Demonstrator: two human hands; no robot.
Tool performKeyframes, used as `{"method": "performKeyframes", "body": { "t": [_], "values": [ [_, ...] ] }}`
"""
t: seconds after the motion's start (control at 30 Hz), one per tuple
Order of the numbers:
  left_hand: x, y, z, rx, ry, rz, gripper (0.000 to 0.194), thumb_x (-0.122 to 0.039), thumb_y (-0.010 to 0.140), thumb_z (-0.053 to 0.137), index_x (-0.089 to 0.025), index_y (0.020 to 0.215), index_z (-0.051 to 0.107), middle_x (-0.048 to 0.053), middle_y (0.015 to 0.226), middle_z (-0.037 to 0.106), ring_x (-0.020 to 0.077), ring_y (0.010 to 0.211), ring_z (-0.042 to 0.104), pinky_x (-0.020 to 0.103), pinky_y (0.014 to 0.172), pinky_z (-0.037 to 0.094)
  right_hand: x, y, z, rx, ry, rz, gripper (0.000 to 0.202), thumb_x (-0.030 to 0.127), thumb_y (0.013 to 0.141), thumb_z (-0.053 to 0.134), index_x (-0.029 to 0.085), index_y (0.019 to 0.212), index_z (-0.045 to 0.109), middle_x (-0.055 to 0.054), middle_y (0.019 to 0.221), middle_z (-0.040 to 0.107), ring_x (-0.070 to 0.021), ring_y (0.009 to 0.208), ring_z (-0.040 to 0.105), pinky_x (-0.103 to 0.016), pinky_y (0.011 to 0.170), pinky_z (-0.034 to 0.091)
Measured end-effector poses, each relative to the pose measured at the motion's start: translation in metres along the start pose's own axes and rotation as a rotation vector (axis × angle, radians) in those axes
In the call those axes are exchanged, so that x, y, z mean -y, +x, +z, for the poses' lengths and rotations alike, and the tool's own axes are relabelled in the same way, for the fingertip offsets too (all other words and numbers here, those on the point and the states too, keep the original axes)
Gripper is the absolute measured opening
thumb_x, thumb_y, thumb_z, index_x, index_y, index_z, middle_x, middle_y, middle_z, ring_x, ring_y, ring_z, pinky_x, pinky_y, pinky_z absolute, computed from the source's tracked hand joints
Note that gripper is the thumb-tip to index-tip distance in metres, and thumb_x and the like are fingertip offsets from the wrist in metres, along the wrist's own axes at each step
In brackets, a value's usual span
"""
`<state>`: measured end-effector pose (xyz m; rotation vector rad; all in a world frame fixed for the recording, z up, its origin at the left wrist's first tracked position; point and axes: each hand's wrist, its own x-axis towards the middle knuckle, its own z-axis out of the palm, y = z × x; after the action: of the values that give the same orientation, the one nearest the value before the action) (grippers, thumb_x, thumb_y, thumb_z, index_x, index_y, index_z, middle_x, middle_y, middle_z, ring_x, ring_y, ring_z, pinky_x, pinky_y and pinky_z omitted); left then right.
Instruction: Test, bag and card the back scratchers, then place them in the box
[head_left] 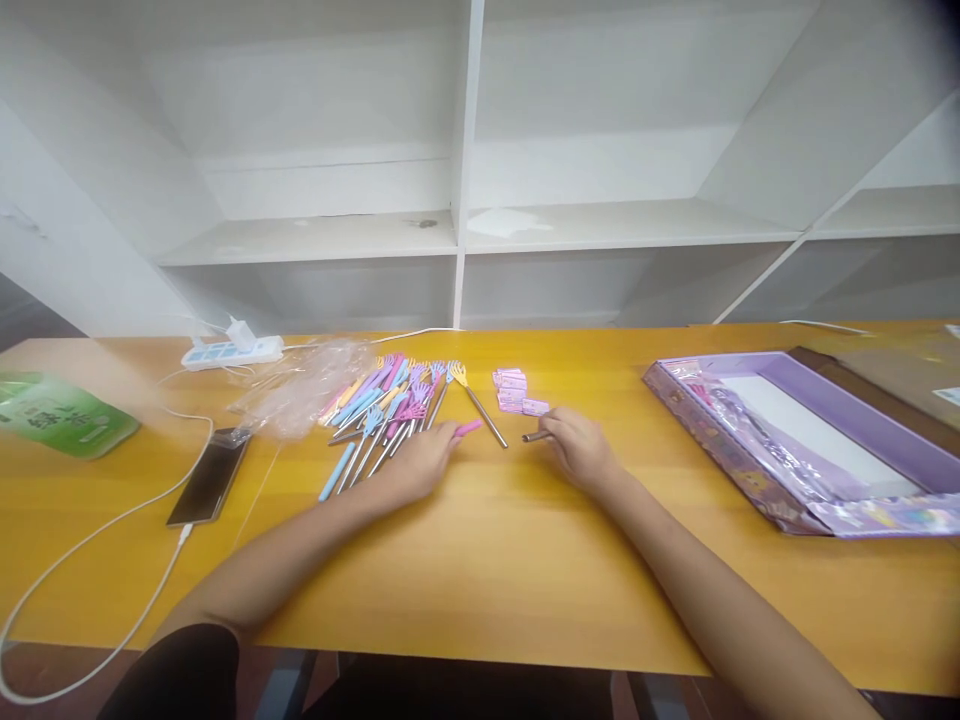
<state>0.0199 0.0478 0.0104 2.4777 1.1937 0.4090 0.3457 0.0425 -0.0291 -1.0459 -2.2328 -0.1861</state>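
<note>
1. Holding something in each hand here: the left hand (pixel 420 465) is closed around a pink handle (pixel 469 428) with one end poking out, and the right hand (pixel 581 447) has a metal rod (pixel 534 436) gripped with its tip facing left. The two pieces are apart, over the surface (pixel 480 570).
2. Biggest worry imo is the stick pile (pixel 390 400). It's a loose tangle right up against the left hand, so a careless wrist could drag rods out or send some rolling.
3. The yellow claw stick (pixel 486 416) lies between the hands, easy to bump if either one swings inward.
4. Those little purple labels (pixel 511 388) sit just beside the right hand's fingers. A sleepy knuckle could scatter them.
5. Phone cable (pixel 187 440) loops on the left; snag it with an elbow and the phone (pixel 210 477) might slide.
6. Hard to make out: the left hand hides most of the handle plus some rod ends, and the rod's far end vanishes into the right hand. Label print is too small to read. Can't tell whether the right fingers touch the nearest label. The green pack (pixel 64 412) is cut off at the edge.
</note>
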Motion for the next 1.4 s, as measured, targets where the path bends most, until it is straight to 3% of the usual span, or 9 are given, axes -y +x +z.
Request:
{"method": "performKeyframes", "body": {
  "t": [0.17, 0.3, 0.53, 0.67, 0.9, 1.1, 1.4],
  "values": [
    [0.018, 0.008, 0.0, 0.068, 0.221, 0.058, 0.043, -0.044, 0.114, 0.03, -0.02, 0.112, 0.065, 0.011, 0.107, 0.075, 0.0266, 0.097, 0.072, 0.038, 0.084, 0.053, 0.001, 0.005, -0.008, 0.41, -0.015, 0.218, 0.037, 0.042, 0.114, 0.034, 0.024, 0.118, 0.066, -0.008, 0.107, 0.078, -0.0213, 0.081, 0.07, -0.03, 0.069, 0.047],
    [0.016, 0.012, 0.004, 0.109, 0.309, 0.052, 0.038, -0.041, 0.113, 0.033, -0.019, 0.109, 0.063, 0.01, 0.103, 0.074, 0.0261, 0.095, 0.071, 0.037, 0.081, 0.052, 0.018, 0.017, -0.007, 0.55, 0.018, 0.293, 0.039, 0.044, 0.115, 0.036, 0.023, 0.104, 0.066, -0.006, 0.1, 0.078, -0.0196, 0.08, 0.07, -0.028, 0.067, 0.043],
    [0.016, 0.013, 0.006, 0.113, 0.31, 0.15, 0.038, -0.04, 0.114, 0.034, -0.02, 0.106, 0.065, 0.008, 0.101, 0.074, 0.0239, 0.093, 0.069, 0.035, 0.079, 0.049, 0.023, 0.017, -0.007, 0.553, 0.032, 0.237, 0.038, 0.046, 0.115, 0.035, 0.024, 0.105, 0.066, -0.004, 0.096, 0.077, -0.0195, 0.08, 0.069, -0.028, 0.067, 0.04],
    [0.023, 0.012, 0.01, 0.072, 0.24, 0.193, 0.035, -0.039, 0.113, 0.038, -0.021, 0.114, 0.068, 0.006, 0.103, 0.073, 0.0208, 0.092, 0.068, 0.031, 0.077, 0.048, 0.021, 0.014, -0.007, 0.535, -0.012, 0.143, 0.04, 0.043, 0.116, 0.033, 0.023, 0.106, 0.067, -0.005, 0.095, 0.076, -0.0191, 0.078, 0.068, -0.028, 0.066, 0.04],
    [0.027, 0.006, 0.016, -0.047, 0.2, 0.304, 0.042, -0.043, 0.114, 0.036, -0.022, 0.122, 0.071, 0.006, 0.099, 0.073, 0.0173, 0.086, 0.068, 0.028, 0.073, 0.047, 0.024, 0.006, -0.003, 0.378, -0.117, -0.031, 0.04, 0.039, 0.116, 0.036, 0.018, 0.112, 0.07, -0.006, 0.09, 0.075, -0.0165, 0.071, 0.066, -0.029, 0.06, 0.035],
    [0.028, 0.002, 0.02, -0.117, 0.241, 0.368, 0.046, -0.043, 0.114, 0.033, -0.021, 0.114, 0.074, 0.005, 0.089, 0.07, 0.0153, 0.076, 0.064, 0.027, 0.064, 0.042, 0.033, 0.004, -0.005, 0.342, -0.126, -0.056, 0.034, 0.035, 0.115, 0.042, 0.018, 0.112, 0.071, -0.005, 0.085, 0.073, -0.0147, 0.067, 0.065, -0.028, 0.058, 0.035],
    [0.024, -0.003, 0.02, -0.121, 0.267, 0.403, 0.045, -0.041, 0.114, 0.034, -0.021, 0.108, 0.074, 0.005, 0.085, 0.069, 0.0152, 0.073, 0.064, 0.028, 0.064, 0.043, 0.04, 0.002, -0.005, 0.313, -0.138, -0.089, 0.032, 0.033, 0.114, 0.043, 0.019, 0.112, 0.071, -0.005, 0.084, 0.073, -0.0144, 0.066, 0.063, -0.029, 0.057, 0.035]
  ]
}}
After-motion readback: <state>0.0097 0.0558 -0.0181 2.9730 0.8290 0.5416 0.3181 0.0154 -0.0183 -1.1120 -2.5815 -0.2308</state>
